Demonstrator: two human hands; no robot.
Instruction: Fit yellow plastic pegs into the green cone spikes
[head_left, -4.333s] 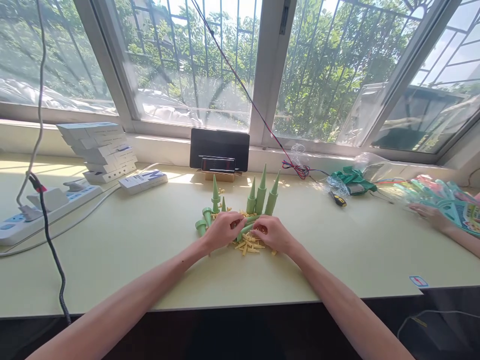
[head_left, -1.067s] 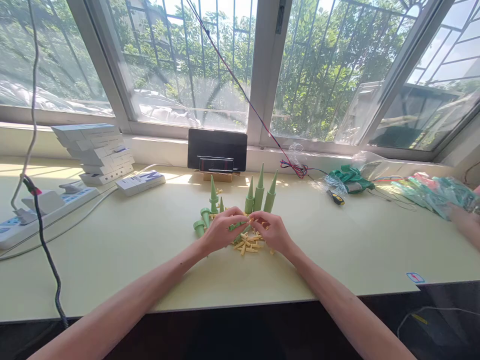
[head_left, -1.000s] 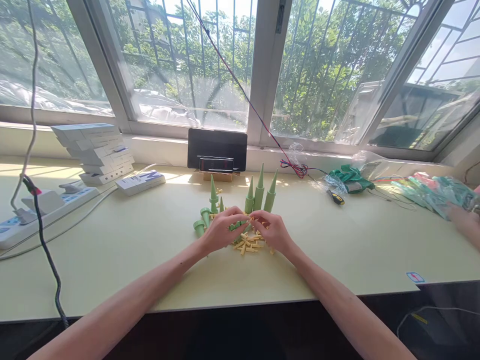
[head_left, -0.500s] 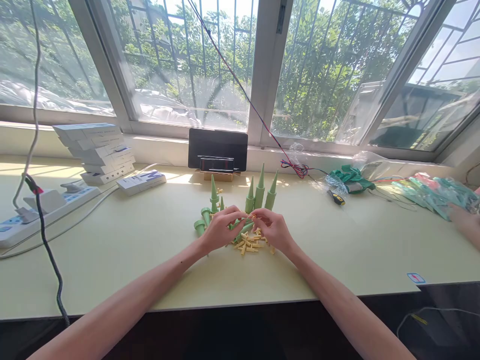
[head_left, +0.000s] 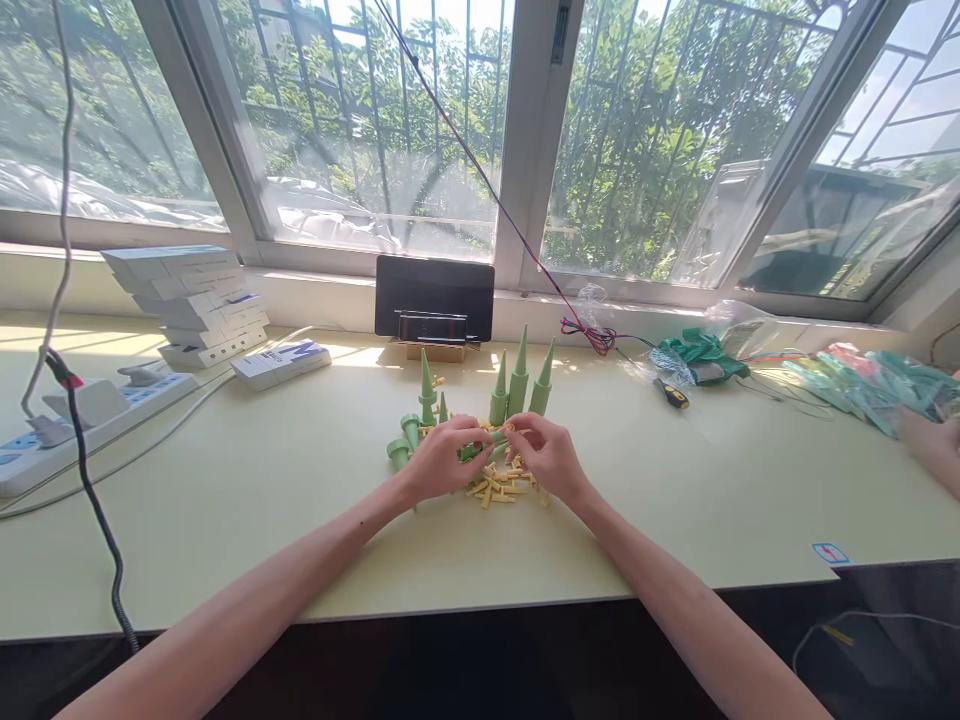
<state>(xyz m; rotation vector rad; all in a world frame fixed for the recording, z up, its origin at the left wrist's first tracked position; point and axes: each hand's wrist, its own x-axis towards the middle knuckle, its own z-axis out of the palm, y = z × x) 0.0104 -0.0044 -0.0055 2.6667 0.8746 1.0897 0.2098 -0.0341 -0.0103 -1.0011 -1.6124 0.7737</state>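
My left hand [head_left: 448, 457] is closed, its thumb and fingers around what looks like a slim green plastic spike [head_left: 498, 437], mostly hidden by the fingers. Facing it, my right hand [head_left: 550, 456] pinches a small yellow plastic piece [head_left: 510, 428] at the near end of that spike. The fingertips of both hands almost meet. Below them lies a pile of yellow T-shaped plastic pieces [head_left: 496, 488]. Behind the hands, several green pointed spikes [head_left: 518, 385] stand upright with their tips up. More green spikes [head_left: 410, 430] lie or stand beside my left hand.
A tablet [head_left: 435, 285] leans on a stand at the back. White boxes [head_left: 199, 305] are stacked left, near a power strip [head_left: 97, 425] and cables. At right are a yellow-black tool [head_left: 672, 394], green plastic bags [head_left: 705, 357] and another person's hand [head_left: 930, 445].
The left fingers have shifted slightly, and a green end now shows between my fingertips. The yellow piece, earlier seen end-on, has turned. Both arms stay in place.
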